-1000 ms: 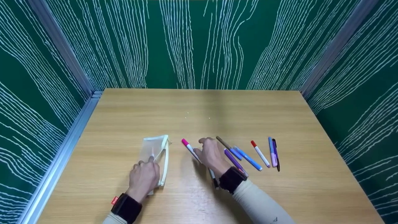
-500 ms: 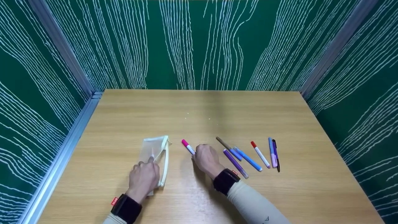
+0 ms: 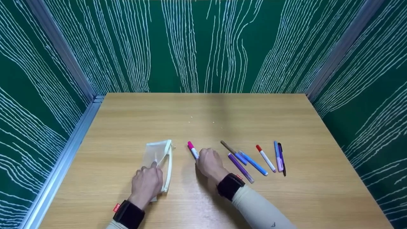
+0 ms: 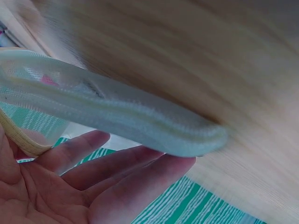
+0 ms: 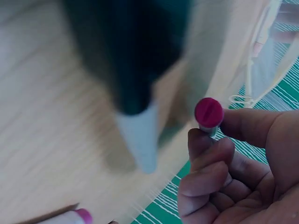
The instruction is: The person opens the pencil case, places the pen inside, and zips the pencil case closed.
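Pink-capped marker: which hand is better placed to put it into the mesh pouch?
The right hand, probably. Its fingers already grip the pink-capped marker, whose cap shows between fingers and thumb in the right wrist view. The left hand is occupied on the mesh pouch, which lies just left of the marker.
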Demonstrator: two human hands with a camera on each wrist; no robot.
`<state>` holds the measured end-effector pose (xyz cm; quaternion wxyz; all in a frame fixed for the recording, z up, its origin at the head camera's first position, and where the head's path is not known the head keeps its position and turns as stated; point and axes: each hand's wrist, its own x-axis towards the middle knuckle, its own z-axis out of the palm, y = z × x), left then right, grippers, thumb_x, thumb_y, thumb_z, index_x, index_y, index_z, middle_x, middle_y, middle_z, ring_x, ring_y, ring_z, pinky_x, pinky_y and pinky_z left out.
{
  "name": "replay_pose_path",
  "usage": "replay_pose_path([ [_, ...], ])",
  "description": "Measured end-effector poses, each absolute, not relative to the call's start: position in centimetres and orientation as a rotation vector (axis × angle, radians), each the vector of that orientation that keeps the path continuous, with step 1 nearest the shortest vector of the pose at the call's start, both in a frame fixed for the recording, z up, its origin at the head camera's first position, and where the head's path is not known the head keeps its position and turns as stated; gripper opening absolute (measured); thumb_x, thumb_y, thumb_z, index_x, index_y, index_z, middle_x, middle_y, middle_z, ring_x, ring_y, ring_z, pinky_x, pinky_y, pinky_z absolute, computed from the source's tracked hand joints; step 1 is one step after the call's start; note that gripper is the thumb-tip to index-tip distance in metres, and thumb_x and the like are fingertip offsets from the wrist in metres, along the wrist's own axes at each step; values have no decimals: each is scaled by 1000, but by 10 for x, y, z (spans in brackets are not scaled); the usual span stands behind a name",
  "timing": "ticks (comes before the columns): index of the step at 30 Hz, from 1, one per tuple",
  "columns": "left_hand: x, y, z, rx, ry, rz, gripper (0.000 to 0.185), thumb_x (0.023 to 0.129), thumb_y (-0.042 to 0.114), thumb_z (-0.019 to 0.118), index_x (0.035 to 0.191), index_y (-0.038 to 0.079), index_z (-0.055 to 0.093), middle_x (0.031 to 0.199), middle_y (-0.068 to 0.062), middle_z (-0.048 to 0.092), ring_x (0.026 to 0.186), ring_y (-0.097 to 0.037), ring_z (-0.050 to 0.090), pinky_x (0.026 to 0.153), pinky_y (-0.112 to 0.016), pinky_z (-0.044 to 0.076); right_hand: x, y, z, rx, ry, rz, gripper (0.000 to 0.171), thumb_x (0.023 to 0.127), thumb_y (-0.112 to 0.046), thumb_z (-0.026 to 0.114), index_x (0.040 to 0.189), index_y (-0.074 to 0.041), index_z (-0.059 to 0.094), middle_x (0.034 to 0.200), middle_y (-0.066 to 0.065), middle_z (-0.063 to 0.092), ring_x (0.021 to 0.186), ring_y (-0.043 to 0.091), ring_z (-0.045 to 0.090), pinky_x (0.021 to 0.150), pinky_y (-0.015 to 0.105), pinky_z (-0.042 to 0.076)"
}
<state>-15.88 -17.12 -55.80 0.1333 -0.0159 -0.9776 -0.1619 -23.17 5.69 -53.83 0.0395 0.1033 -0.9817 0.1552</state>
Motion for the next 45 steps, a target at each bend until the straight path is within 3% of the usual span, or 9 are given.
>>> replay_pose_path([
  [7,-159,-172,-559,-32,-2871,-463,31,102,20,48,111,-3,68,70,-23,59,60,-36,58,48,-50,50,-222,49,-529,354,-3014,812,23,88,-17,77,69,-8,69,59,0,57,49,14,52,46,27,47],
  [13,-159,-171,-559,-27,-2852,-463,33,102,20,48,115,-3,68,71,-24,59,61,-38,59,51,-52,51,-212,36,-525,345,-3001,1199,14,89,-15,77,77,-8,77,54,-7,62,44,8,58,42,24,50],
  [21,-159,-172,-560,-71,-2780,-437,29,101,18,53,111,-4,70,67,-24,58,56,-39,59,44,-50,50,-204,17,-527,260,-3037,1450,15,91,-16,77,76,-11,78,60,-6,65,49,10,62,46,25,52],
  [40,-159,-170,-555,-5,-2930,-453,32,103,21,48,117,-2,64,77,-24,61,65,-38,59,53,-52,51,-203,-27,-550,153,-2978,1656,18,88,-17,82,71,-13,78,55,-6,65,46,8,61,46,24,52],
  [45,-159,-169,-554,-22,-2913,-450,34,103,22,48,121,-3,64,80,-26,62,68,-41,62,56,-54,52,-204,-29,-552,302,-2994,1542,9,90,-19,80,82,-14,82,69,-6,73,60,4,64,60,21,54],
])
